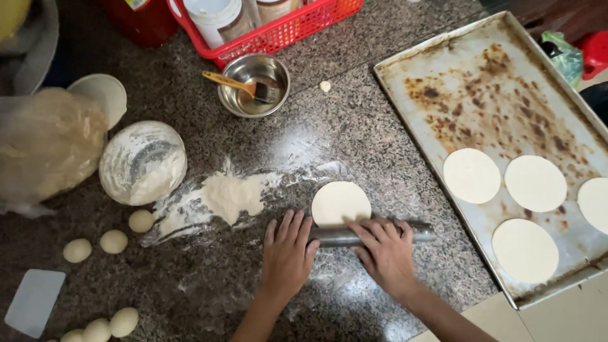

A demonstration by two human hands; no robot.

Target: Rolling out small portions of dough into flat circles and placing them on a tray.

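Observation:
A round, flat piece of pale dough [341, 202] lies on the dark granite counter [354, 126]. Across its near edge rests a grey metal rolling pin [415, 232]. My left hand [288, 253] presses flat on the pin's left part, fingers spread. My right hand [385, 252] lies over the pin's right part, palm down. A heap of loose flour [231, 195] sits just left of the dough.
A stained metal baking tray [487, 82] at the right holds several rolled dough discs. A floury bowl [142, 163], a steel bowl with a brush [253, 85], a red basket [285, 28], dough balls [114, 240] and a white scraper [35, 301] lie left.

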